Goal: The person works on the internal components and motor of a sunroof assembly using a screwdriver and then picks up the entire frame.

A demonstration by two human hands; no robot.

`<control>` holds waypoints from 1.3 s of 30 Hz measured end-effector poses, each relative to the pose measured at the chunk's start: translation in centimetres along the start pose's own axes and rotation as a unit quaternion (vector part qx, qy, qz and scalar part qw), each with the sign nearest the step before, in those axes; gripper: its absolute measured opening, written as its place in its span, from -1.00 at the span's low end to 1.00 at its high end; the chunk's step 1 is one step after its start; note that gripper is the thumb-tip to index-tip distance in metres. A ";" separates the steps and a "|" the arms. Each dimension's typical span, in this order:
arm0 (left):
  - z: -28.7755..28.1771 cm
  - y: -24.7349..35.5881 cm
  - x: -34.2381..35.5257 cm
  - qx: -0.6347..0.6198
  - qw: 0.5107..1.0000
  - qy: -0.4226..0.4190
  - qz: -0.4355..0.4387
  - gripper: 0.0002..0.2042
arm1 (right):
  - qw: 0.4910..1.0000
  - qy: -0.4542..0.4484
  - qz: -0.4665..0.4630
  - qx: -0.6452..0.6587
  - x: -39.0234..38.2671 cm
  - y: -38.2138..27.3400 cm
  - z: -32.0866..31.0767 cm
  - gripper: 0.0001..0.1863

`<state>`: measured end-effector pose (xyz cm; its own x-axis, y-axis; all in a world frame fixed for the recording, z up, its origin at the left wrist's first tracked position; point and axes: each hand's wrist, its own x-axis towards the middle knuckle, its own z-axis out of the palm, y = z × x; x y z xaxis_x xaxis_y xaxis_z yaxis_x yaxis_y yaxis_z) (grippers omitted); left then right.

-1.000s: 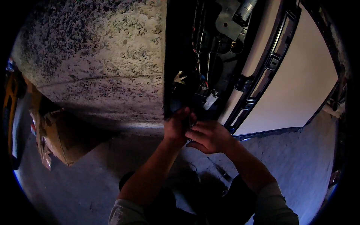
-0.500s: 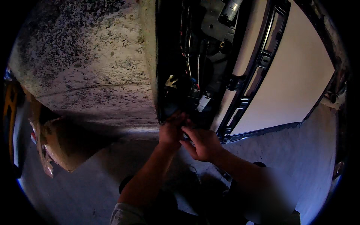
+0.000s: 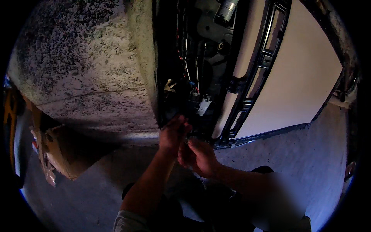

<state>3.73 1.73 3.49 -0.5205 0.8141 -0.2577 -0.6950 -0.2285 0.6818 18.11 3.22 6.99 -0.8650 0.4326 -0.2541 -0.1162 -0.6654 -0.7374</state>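
Observation:
My left hand [image 3: 174, 133] is at the bottom of a dark open cavity [image 3: 208, 54] with wires and black fittings, its fingers curled round something too dark and small to make out. Just below and right of it, my right hand [image 3: 197, 156] is curled with the thumb up; what it holds, if anything, is hidden. A pale rectangular part [image 3: 204, 104] sits above my hands inside the cavity, with a silver cylinder [image 3: 228, 11] higher up. Beside the cavity are a long black slotted trim [image 3: 266, 58] and a large beige panel [image 3: 293, 92].
A rough, mottled grey surface [image 3: 89, 69] fills the upper left. A torn cardboard piece [image 3: 67, 154] and a yellow object [image 3: 8, 112] lie at the left. Concrete floor [image 3: 324, 154] shows below, with my dark-clad legs under my arms. Dark clutter [image 3: 346, 96] runs along the right edge.
My right hand has dropped and moved left, turning so the thumb is upward. My left hand has shifted slightly left. The view has shifted, so the cavity and panel appear further left.

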 end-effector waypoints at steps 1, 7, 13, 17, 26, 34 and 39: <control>0.0 0.3 -0.1 -0.057 0.998 0.007 -0.027 -0.88 | 0.998 -0.045 0.034 0.010 0.1 -0.6 -0.2 -0.62; 0.6 0.8 0.0 -0.086 0.994 0.022 -0.068 -0.89 | 0.978 -0.167 0.096 0.085 1.3 -1.8 -2.5 -0.66; -0.5 0.2 0.8 -0.129 0.989 -0.004 -0.065 -0.91 | 0.983 -0.137 0.110 0.047 1.7 -2.0 -2.0 -0.71; -0.8 -0.2 1.3 -0.136 0.988 -0.018 -0.076 -0.90 | 0.907 -0.031 -0.079 -0.412 0.8 -5.0 -1.0 -0.70; -1.3 -0.6 1.7 -0.128 0.985 0.004 -0.117 -0.91 | 0.614 -0.166 -0.230 -0.737 0.8 -6.9 -1.5 -0.69; 0.1 -0.1 1.1 -0.135 0.989 0.006 -0.067 -0.95 | 0.528 -0.029 -0.486 -0.696 2.4 -3.8 -1.7 -0.75; 0.2 0.3 1.1 -0.112 0.992 -0.010 -0.057 -0.96 | 0.505 0.016 -0.452 -0.735 1.1 -5.4 0.2 -0.68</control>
<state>3.02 2.67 3.55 -0.4237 0.8512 -0.3096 -0.8429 -0.2454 0.4788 17.71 7.12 10.83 -0.7715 0.1816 0.6097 0.0526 0.9733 -0.2233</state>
